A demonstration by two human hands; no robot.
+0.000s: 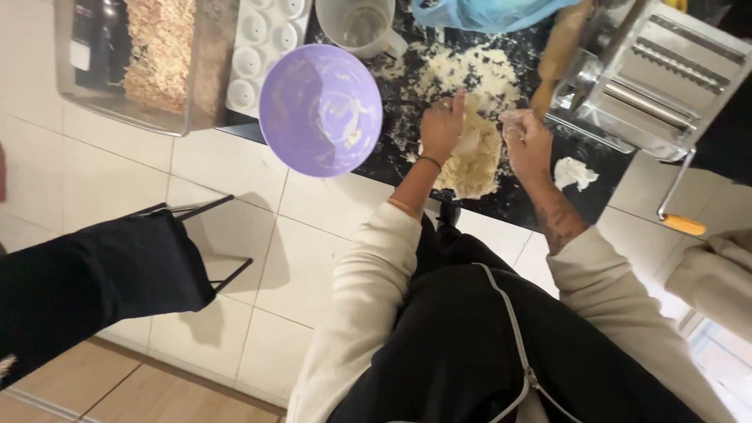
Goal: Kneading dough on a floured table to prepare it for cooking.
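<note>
A pale, crumbly lump of dough (476, 163) lies on the dark worktop (517, 205) near its front edge. My left hand (443, 125) rests on the dough's upper left side, fingers curled into it. My right hand (526, 143) presses against the dough's right side, dusted with flour and bits of dough. Loose dough crumbs (470, 72) are scattered on the worktop just beyond both hands.
A purple bowl (320, 110) with dough smears sits left of the hands. A clear measuring jug (359, 25), a white egg tray (263, 39), a wooden rolling pin (558, 55) and a metal pasta machine (656, 78) stand behind. A black stool (117, 266) is on the tiled floor.
</note>
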